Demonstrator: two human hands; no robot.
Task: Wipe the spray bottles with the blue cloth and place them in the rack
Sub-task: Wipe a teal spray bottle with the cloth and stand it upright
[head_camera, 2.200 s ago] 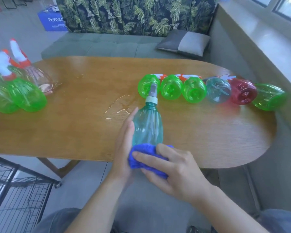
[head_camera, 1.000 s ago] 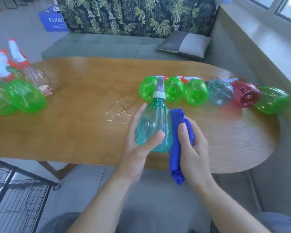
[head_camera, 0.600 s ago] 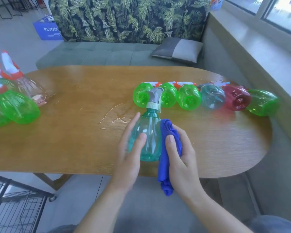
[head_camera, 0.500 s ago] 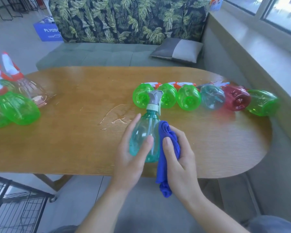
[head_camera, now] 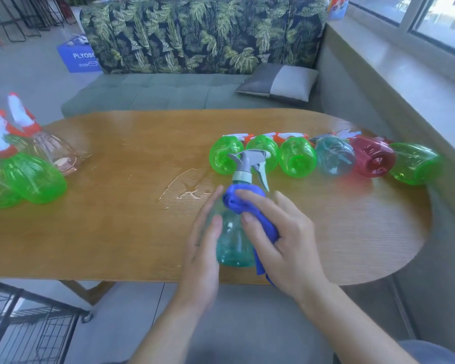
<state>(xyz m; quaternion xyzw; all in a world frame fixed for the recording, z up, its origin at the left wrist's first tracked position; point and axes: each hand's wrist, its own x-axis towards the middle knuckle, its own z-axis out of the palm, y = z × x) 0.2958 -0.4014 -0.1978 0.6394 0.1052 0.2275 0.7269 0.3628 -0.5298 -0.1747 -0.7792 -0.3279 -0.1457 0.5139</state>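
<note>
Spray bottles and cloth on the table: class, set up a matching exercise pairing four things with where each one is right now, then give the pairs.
Things:
1. teal bottle
2. blue cloth
3. red bottle
4. wire rack

Places:
A. on the floor, lower left of the table
B. lying in the row at the far right of the table
C. upright between the left hand and the right hand
D. pressed on a bottle's shoulder by the right hand

Pairs: 1-C, 2-D, 3-B, 4-A

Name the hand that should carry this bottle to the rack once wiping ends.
Left. The left hand already steadies the teal bottle, and the wire rack sits at the lower left. The right hand is busy holding the blue cloth.
</note>
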